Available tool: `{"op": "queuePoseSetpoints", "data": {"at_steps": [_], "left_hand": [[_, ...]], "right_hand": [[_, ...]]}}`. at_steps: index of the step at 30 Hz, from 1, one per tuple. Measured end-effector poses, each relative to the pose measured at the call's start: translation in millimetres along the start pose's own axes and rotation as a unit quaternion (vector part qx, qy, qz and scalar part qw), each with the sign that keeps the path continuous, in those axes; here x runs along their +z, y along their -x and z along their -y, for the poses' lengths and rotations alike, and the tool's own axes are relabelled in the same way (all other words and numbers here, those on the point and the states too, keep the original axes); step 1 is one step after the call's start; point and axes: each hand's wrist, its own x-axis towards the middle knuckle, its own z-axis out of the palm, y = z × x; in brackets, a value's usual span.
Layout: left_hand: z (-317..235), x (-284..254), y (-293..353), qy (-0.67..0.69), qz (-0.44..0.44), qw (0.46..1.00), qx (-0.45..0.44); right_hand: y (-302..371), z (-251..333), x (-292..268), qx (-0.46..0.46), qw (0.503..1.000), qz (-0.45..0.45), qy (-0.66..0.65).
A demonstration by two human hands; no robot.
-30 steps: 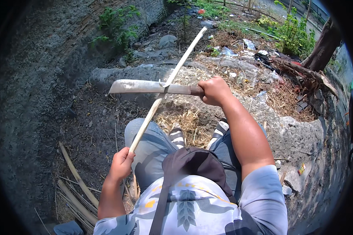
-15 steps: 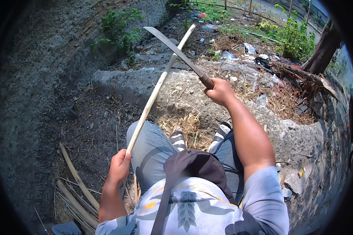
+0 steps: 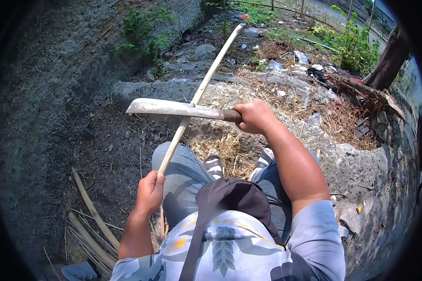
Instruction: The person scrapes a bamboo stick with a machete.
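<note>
My left hand point(image 3: 150, 191) is closed round the near end of a long, pale, peeled wooden stick point(image 3: 214, 66), which slants up and away to the right past my left knee. In my right hand point(image 3: 255, 117) is the brown handle of a machete point(image 3: 159, 107). Its broad, whitish-grey blade lies almost level, pointing left, and crosses the stick about midway along it. The blade covers a short part of the stick, and a small raised sliver shows on the wood just at the blade's upper edge.
Pale shavings point(image 3: 222, 147) litter the ground around my sandalled feet. A low concrete ledge point(image 3: 145, 91) runs across in front. Bent peeled sticks point(image 3: 94, 210) lie at lower left beside a rough wall point(image 3: 47, 107). Rubbish and a tree trunk point(image 3: 389, 61) are at the far right.
The machete has come down along the stick toward me, its blade turning from slanting up-left to nearly level. My right hand moved nearer and slightly left. The stick's far end has shifted slightly up and right.
</note>
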Motion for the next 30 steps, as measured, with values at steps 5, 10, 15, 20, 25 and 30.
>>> {"op": "queuePoseSetpoints", "data": {"at_steps": [5,10,15,20,25,30], "left_hand": [[1.7,4.8,-6.1,0.002,-0.012,1.000,0.017],[-2.9,0.3,-6.2,-0.011,0.017,1.000,0.016],[1.1,-0.5,-1.5,-0.030,0.019,0.999,-0.011],[11.1,5.7,1.8,-0.001,0.010,1.000,-0.020],[-2.0,4.2,-0.1,-0.022,0.025,0.999,-0.024],[15.6,-9.9,15.0,0.008,0.030,0.999,-0.036]], "right_hand": [[-0.4,30.5,-2.0,-0.056,0.998,0.006,0.012],[-3.4,13.9,4.8,-0.090,0.995,-0.031,0.030],[0.3,-12.6,-8.7,0.097,0.995,0.029,0.014],[-0.9,15.2,-10.0,0.064,0.997,0.052,-0.001],[0.1,32.9,-8.5,-0.055,0.997,0.041,0.047],[-2.5,-4.1,-6.7,0.067,0.996,0.051,-0.014]]}}
